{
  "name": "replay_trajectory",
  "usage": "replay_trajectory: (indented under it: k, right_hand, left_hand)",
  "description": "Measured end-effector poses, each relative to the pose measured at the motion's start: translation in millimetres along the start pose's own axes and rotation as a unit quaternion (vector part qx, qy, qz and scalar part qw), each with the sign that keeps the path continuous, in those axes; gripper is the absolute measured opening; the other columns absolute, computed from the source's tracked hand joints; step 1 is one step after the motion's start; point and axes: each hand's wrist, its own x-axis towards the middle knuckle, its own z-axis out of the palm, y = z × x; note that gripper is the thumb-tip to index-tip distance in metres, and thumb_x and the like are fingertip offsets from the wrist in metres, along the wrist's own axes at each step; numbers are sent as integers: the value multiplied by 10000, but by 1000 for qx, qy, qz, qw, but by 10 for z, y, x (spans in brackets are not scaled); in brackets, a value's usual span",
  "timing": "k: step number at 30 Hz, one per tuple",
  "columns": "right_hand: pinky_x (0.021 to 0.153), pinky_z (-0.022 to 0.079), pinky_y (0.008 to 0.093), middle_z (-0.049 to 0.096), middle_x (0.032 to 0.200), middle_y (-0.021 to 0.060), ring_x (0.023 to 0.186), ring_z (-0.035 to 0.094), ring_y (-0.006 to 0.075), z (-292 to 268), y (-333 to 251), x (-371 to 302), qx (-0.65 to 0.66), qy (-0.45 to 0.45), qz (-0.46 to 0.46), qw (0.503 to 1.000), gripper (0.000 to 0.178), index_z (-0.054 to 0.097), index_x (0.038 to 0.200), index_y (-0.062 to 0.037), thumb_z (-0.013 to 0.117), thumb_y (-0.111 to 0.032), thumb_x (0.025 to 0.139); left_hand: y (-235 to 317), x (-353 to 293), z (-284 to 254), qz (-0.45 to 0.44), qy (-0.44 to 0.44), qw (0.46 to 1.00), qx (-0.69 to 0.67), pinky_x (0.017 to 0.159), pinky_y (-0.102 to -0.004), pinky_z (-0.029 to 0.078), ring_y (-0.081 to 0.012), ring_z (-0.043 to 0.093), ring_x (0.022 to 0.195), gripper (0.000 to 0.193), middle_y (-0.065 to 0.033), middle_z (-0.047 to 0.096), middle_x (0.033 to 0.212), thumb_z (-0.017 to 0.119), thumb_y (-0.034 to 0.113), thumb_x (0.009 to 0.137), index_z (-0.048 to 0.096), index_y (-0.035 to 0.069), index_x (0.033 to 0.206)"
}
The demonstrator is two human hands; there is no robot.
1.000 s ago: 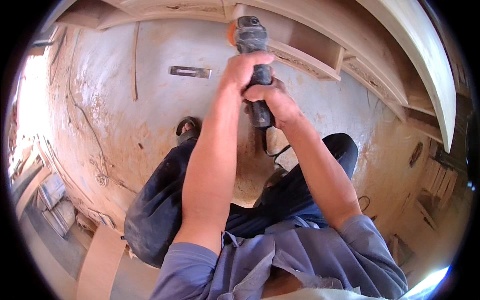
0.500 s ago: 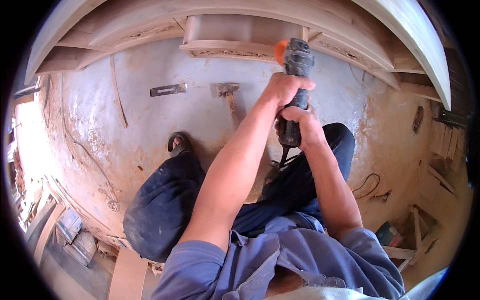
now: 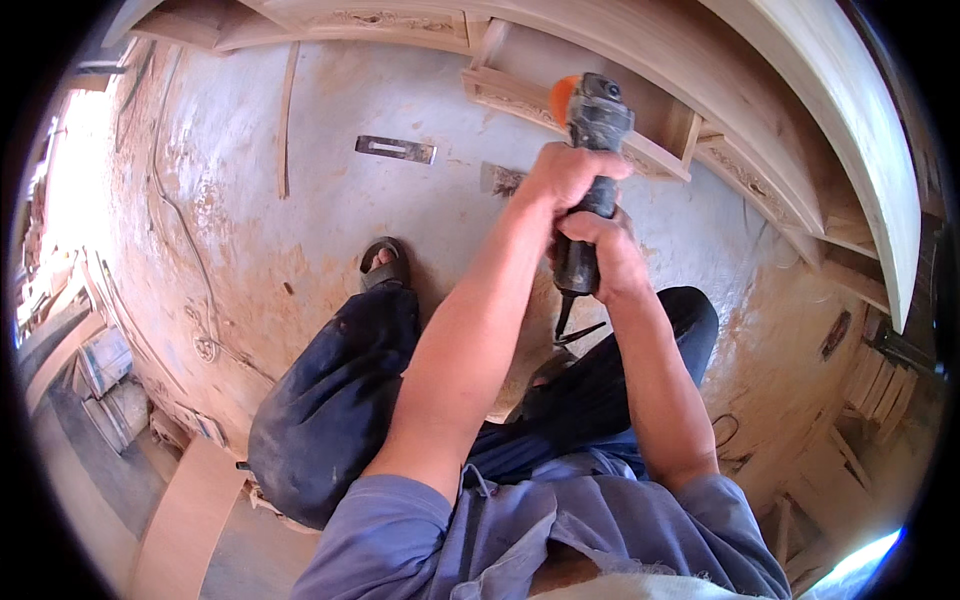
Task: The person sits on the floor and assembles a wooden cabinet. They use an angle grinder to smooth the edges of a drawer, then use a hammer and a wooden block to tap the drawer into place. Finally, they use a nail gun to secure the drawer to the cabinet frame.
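Upper centre: my left hand (image 3: 572,178) and right hand (image 3: 614,250) are clasping a black, orange-headed cylindrical grinder (image 3: 601,118)—retracing leftward over a carved pale-wood drawer (image 3: 512,101).

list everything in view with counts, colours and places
power tool: one, black-grey with orange part, upper centre
tool cord: one, black, below the power tool
wooden furniture: one piece, pale brown, top and right
drawer: one, pale brown, open, beyond the power tool
slotted metal plate: one, dark, upper left of centre
half-hidden object: one, brown-grey, upper centre
wood strip: one, brown, upper left
floor cord: one, pale, left
containers: about two, grey-blue, left edge
board: one, tan, lower left
wood scraps: several, tan, right
left sandal: one, dark, centre
trousers: one pair, dark blue, lower centre
shirt: one, grey-blue, bottom
left hand: one, bare, gripping the power tool's middle
right hand: one, bare, gripping its lower end
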Motion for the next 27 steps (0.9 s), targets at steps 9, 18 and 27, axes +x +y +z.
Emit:
replay_trajectory:
  k: [9, 18, 27]
  right_hand:
    - [572, 560, 362, 665, 815, 132, 614, 647, 229, 465, -170, 348, -55, -84, -3, 995, 282, 623, 980, 45, 688, -83, 737]
    - [566, 570, 370, 665, 808, 134, 632, 663, 244, 301, -58, 222, -44, -55, 16, 997, 323, 628, 1000, 34, 701, -128, 731]
    - [623, 558, 350, 648, 907, 121, 693, 657, 219, 305, -187, 111, -13, -50, -3, 999, 501, 557, 1141, 16, 739, -85, 686]
  left_hand:
    - [346, -84, -552, 19, 52, 996, -71, 603, -357, 563, -229, 669, 639, 275, -126, 690, 784, 783, 156, 792, 663, -7, 978]
    - [83, 78, -440, 41, 41, 998, -5, 595, -341, 548, -208, 663, 631, 259, -119, 695, 781, 807, 169, 768, 687, -3, 919]
    - [160, -88, -315, -7, 23, 997, -76, 598, -363, 549, -230, 651, 608, 259, -132, 675, 750, 787, 186, 793, 661, 0, 921]
